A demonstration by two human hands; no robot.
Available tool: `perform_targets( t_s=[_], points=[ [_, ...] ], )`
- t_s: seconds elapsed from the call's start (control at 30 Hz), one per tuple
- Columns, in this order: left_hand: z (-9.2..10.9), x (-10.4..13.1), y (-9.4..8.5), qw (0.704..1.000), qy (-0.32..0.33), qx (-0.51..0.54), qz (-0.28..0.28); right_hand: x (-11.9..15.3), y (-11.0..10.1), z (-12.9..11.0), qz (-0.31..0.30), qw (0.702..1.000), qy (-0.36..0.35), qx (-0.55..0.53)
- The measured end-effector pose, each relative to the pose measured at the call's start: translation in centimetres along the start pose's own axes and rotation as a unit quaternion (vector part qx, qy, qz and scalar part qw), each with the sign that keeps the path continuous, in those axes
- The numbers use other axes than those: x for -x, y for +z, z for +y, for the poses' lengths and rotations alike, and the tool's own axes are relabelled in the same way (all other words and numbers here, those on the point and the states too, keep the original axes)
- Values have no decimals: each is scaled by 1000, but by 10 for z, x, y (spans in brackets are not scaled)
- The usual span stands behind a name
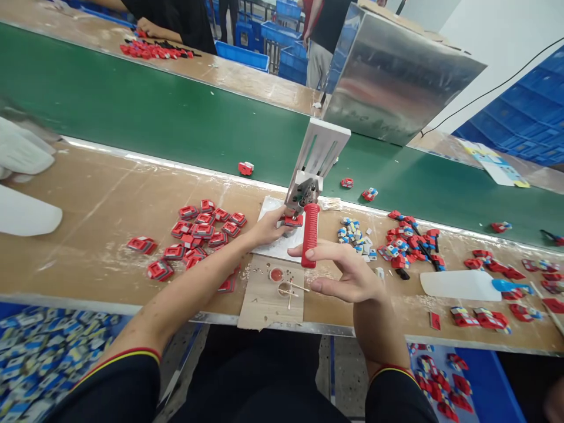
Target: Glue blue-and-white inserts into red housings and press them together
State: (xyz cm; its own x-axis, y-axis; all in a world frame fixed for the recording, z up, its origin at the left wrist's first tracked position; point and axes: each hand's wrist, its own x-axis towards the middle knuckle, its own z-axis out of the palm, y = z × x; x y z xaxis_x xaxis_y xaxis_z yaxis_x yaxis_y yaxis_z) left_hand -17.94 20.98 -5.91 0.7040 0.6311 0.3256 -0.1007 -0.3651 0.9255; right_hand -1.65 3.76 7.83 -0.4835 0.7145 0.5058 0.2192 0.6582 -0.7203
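Observation:
My left hand (272,227) is closed round a red part (292,221), under the metal head of a toggle clamp press (306,191). The press's ribbed red handle (311,235) stands upright above the bench. Beside its lower end is my right hand (346,270), fingers apart, the index finger reaching across the handle and the thumb lower down. Whether the finger touches the handle is hard to tell. Below the press, a piece of cardboard (264,305) bears two small round dishes and several cotton swabs (289,296).
Red parts (203,229) lie in a pile at left. Blue-and-white pieces (352,232), red assemblies (408,241) and a white bottle (460,285) are at right. Behind runs a green conveyor (176,117) with scattered parts. Blue bins flank me below; other people stand beyond.

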Motion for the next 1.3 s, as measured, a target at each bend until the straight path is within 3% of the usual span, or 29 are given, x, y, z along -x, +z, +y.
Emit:
perform_targets(
  t_s=[0.2, 0.33, 0.53, 0.6, 0.77, 0.87, 0.97, 1.07, 1.2, 1.3],
  points=[
    [-1, 1, -1, 1000, -2, 13, 5, -6, -7, -6, 14, 1000, -12, 7],
    [-3, 3, -1, 1000, -4, 10, 13, -5, 1, 3, 0, 1000, -2, 19],
    [-6, 4, -2, 1000, -9, -13, 18, 15, 38, 40, 74, 997, 37, -2],
    [-5, 4, -3, 999, -11, -23, 20, 22, 47, 59, 62, 996, 49, 30],
    [-1, 2, -7, 999, -20, -47, 20, 33, 54, 100, 29, 982, 114, 145],
    [0, 2, -8, 997, -27, -63, 29, 37, 52, 99, 41, 970, 154, 185],
    [-3, 5, -7, 995, -35, -79, 46, 36, 22, 86, 28, 950, 218, 223],
    [-8, 10, -5, 993, -37, -92, 61, 27, -53, 92, 84, 896, 322, 294],
    [-13, 15, -4, 992, -32, -110, 62, 13, -167, 142, 195, 798, 427, 379],
    [-9, 15, -4, 990, -31, -126, 55, 10, -209, 180, 198, 775, 454, 393]
  ],
)
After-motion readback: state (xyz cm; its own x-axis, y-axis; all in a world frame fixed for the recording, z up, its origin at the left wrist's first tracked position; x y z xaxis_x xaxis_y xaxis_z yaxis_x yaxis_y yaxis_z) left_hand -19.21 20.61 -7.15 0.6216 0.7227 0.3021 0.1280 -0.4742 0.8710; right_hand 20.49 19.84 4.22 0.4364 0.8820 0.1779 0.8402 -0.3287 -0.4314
